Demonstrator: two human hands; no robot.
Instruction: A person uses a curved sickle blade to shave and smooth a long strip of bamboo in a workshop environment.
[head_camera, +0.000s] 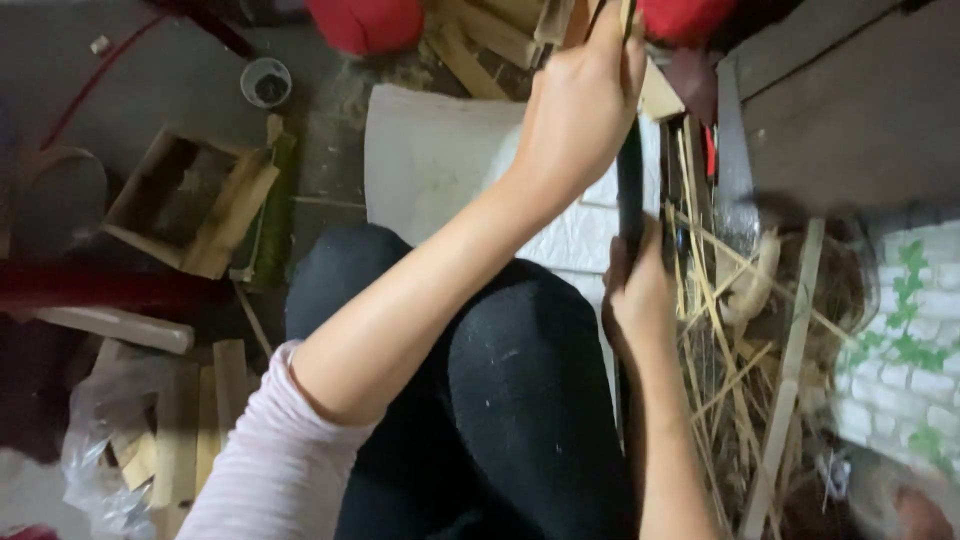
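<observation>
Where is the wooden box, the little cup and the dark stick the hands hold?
wooden box (150, 215), head view, left wall
cup (266, 82), head view, rim
dark stick (630, 185), head view, middle, between the hands

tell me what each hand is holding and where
Both grip one long dark blade-like tool: the left hand around its upper end, the right hand lower on its shaft. What tool it is cannot be told.
</observation>
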